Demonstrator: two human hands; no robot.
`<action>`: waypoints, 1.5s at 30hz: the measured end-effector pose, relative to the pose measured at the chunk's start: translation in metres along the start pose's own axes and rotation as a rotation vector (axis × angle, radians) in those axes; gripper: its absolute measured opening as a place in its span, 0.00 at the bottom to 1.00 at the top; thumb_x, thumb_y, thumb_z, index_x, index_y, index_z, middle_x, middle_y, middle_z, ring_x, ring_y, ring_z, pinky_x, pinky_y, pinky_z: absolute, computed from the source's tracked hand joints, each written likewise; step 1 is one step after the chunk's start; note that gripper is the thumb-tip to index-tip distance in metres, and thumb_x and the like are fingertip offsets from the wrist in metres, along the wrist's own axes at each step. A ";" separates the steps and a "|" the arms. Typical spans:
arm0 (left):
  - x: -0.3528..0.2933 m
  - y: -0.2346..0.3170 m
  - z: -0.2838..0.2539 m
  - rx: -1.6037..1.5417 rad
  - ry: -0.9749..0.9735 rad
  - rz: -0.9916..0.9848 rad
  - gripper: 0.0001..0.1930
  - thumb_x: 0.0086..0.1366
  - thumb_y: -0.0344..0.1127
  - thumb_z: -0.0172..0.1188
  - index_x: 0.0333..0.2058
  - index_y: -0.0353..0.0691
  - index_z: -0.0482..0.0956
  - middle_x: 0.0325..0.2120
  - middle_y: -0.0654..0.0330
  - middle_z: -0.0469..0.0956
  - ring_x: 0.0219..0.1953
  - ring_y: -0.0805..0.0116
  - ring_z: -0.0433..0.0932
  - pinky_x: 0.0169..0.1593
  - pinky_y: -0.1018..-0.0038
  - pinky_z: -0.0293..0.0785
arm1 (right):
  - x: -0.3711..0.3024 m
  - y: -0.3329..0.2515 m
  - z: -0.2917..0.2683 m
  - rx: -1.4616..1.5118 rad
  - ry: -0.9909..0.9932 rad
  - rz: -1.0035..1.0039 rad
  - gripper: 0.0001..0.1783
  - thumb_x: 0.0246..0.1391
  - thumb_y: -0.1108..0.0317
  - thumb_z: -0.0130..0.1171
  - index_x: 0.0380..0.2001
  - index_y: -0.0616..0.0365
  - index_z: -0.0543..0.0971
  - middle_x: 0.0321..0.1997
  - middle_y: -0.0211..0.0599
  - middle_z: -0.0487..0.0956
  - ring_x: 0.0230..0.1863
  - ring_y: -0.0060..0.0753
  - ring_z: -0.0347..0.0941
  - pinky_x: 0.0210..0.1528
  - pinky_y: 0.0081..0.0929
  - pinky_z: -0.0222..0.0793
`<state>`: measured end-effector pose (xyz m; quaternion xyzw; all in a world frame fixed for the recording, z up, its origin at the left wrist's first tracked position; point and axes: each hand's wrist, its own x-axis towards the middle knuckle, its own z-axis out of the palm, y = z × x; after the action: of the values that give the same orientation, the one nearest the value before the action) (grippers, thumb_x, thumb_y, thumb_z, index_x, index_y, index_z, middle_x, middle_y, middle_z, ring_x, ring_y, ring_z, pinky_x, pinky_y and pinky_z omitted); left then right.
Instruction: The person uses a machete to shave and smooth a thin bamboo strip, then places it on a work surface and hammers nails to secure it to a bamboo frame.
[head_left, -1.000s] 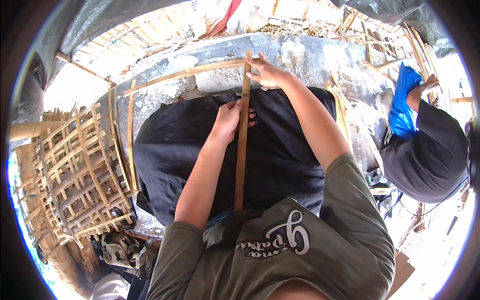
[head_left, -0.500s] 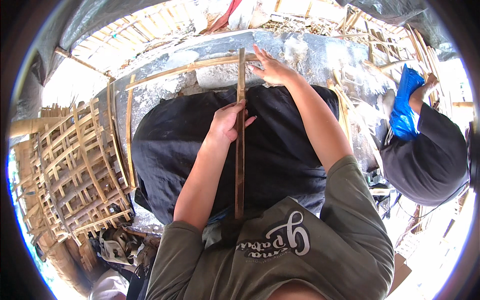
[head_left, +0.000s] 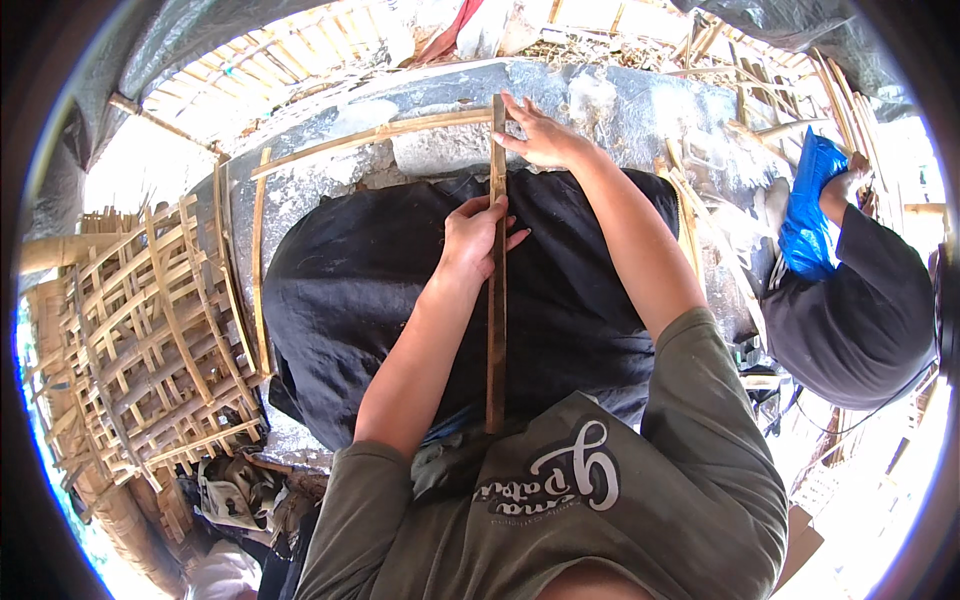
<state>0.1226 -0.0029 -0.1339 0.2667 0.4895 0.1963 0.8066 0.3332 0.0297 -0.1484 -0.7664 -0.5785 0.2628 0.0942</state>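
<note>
A long narrow bamboo strip [head_left: 497, 330] stretches away from my shirt front over the black cloth [head_left: 360, 270] on my lap. My left hand [head_left: 472, 235] is closed round it a little beyond its middle, thumb on top. At the strip's far end is my right hand [head_left: 545, 138], open, its fingers spread and the fingertips against or right beside the edge; exact contact is hard to make out. Another bamboo strip [head_left: 390, 130] lies crosswise on the grey floor past my knees, its right end meeting the far end of the held one.
A woven bamboo lattice panel [head_left: 160, 330] stands to my left, with thin strips [head_left: 258, 260] beside it. On the right sits another person in dark clothes [head_left: 850, 310], a blue plastic bag [head_left: 810, 215] by their hand. Bamboo scraps [head_left: 610, 50] are heaped at the far edge.
My left hand has shifted slightly right with the bamboo strip, bringing its far end up to the fingers of my right hand. My right hand has hardly moved.
</note>
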 end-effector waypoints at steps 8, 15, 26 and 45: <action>0.006 0.008 0.018 -0.005 -0.011 0.027 0.11 0.68 0.26 0.58 0.47 0.31 0.72 0.34 0.58 0.72 0.34 0.66 0.75 0.40 0.51 0.87 | 0.014 0.023 0.016 0.004 0.076 -0.116 0.44 0.62 0.31 0.44 0.75 0.35 0.48 0.74 0.70 0.49 0.76 0.63 0.44 0.75 0.43 0.50; 0.022 0.037 0.032 0.051 -0.040 0.098 0.09 0.71 0.25 0.51 0.44 0.23 0.70 0.34 0.52 0.71 0.34 0.64 0.75 0.43 0.55 0.88 | 0.034 0.028 0.023 -0.001 0.153 -0.152 0.37 0.66 0.34 0.37 0.73 0.32 0.56 0.74 0.48 0.60 0.78 0.58 0.42 0.77 0.47 0.45; 0.000 -0.016 0.055 0.129 0.186 0.249 0.15 0.73 0.30 0.51 0.47 0.18 0.71 0.35 0.49 0.76 0.33 0.63 0.81 0.37 0.65 0.89 | 0.025 0.018 0.014 -0.436 -0.071 -0.293 0.29 0.69 0.57 0.46 0.71 0.30 0.58 0.80 0.29 0.47 0.75 0.71 0.43 0.75 0.50 0.55; 0.113 0.155 -0.116 1.916 0.229 0.752 0.35 0.70 0.67 0.45 0.41 0.36 0.82 0.39 0.43 0.83 0.47 0.44 0.80 0.54 0.51 0.73 | -0.017 -0.021 0.004 -0.393 0.140 -0.040 0.30 0.69 0.41 0.40 0.72 0.24 0.57 0.77 0.56 0.47 0.76 0.64 0.46 0.70 0.60 0.57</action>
<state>0.0599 0.2108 -0.1588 0.9122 0.3993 -0.0121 0.0911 0.3102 0.0197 -0.1375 -0.7749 -0.6256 0.0890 -0.0121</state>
